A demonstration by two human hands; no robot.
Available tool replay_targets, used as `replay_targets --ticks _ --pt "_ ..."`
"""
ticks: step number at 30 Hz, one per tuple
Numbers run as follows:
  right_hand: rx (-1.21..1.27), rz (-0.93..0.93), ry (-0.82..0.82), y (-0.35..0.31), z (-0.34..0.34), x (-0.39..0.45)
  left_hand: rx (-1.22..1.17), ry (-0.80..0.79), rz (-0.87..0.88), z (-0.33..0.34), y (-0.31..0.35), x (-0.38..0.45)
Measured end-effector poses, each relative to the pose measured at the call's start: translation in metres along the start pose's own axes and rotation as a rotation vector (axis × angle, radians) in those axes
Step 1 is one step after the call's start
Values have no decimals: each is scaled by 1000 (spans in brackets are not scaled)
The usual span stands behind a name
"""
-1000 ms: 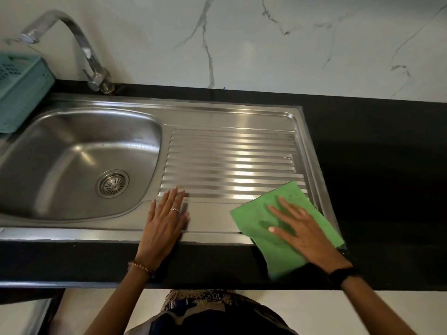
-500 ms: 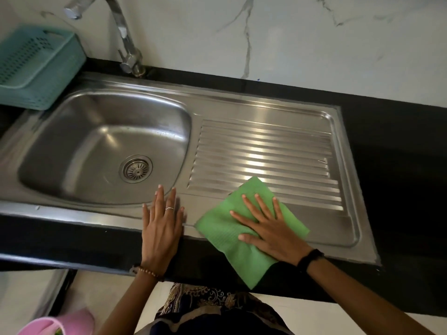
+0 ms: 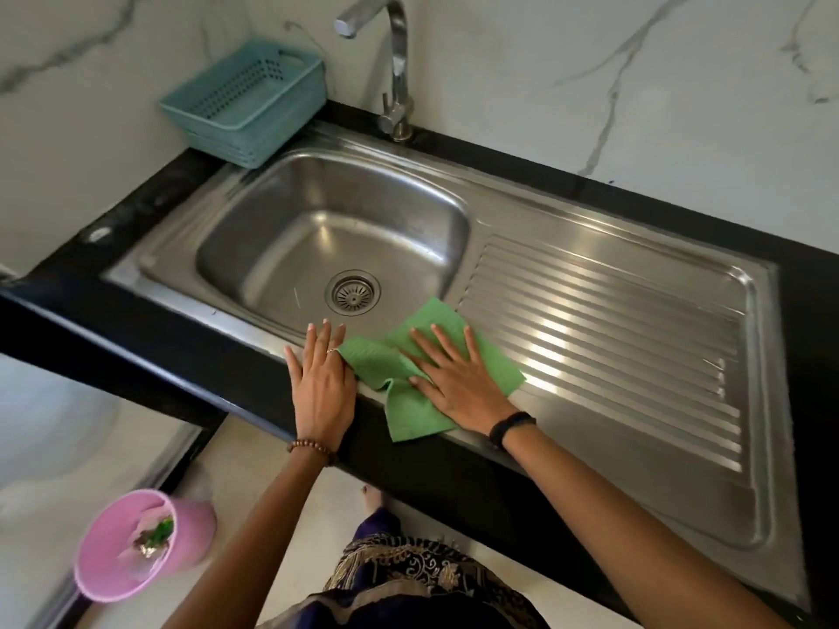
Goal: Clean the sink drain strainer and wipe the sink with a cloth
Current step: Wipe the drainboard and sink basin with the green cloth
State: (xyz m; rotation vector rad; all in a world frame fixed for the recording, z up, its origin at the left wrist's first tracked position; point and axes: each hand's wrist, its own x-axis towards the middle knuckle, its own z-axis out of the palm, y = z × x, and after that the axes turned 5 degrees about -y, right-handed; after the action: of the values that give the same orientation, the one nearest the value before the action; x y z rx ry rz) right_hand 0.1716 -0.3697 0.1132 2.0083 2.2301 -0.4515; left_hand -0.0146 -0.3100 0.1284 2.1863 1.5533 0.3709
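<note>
A steel sink [image 3: 272,206] with a ribbed drainboard [image 3: 613,338] is set in a black counter. The round drain strainer [image 3: 352,292] sits in the basin floor. A green cloth [image 3: 408,383] lies crumpled on the sink's front rim, just right of the strainer. My right hand [image 3: 458,379] presses flat on the cloth with straight, spread fingers. My left hand [image 3: 322,383] rests flat on the front rim beside it, its edge touching the cloth.
A teal plastic basket [image 3: 247,102] stands at the back left corner. The tap [image 3: 395,70] rises behind the basin. On the floor at lower left is a pink bin [image 3: 136,542] with scraps inside. A marble wall backs the black counter [image 3: 113,320].
My right hand has slid the green cloth leftward along the front rim, from the drainboard's corner to beside my left hand, bunching it. My view has swung left.
</note>
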Motion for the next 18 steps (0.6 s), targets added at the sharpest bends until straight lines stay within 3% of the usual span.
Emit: replay_targets --ticks 9,18 --pt "149 -103 -75 60 13 -98 91 12 -68 -22 -42 1" --pt "113 3 -110 18 7 -46 230 -33 74 -42 -61 8"
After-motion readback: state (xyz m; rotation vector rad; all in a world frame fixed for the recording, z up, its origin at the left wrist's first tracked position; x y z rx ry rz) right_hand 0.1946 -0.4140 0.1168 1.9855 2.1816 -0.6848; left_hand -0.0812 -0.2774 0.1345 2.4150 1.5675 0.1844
